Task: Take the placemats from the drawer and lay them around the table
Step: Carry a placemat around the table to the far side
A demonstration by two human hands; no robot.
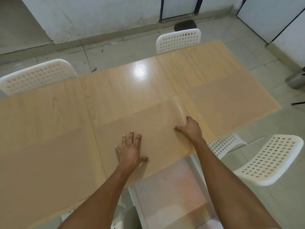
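Now left hand point(130, 150) flat, open on placemat point(148, 129); right hand point(189, 128) grips its curled right end on table point(115, 90).

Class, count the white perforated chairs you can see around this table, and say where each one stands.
4: one chair at the far left, one at the far side, one at the near right, one tucked beside it. Others may be hidden under the table.

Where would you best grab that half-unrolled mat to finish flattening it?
Grip the curled end of the placemat, coming from the right, as the right hand does. The left hand pins the flat part, so only the roll offers an edge.
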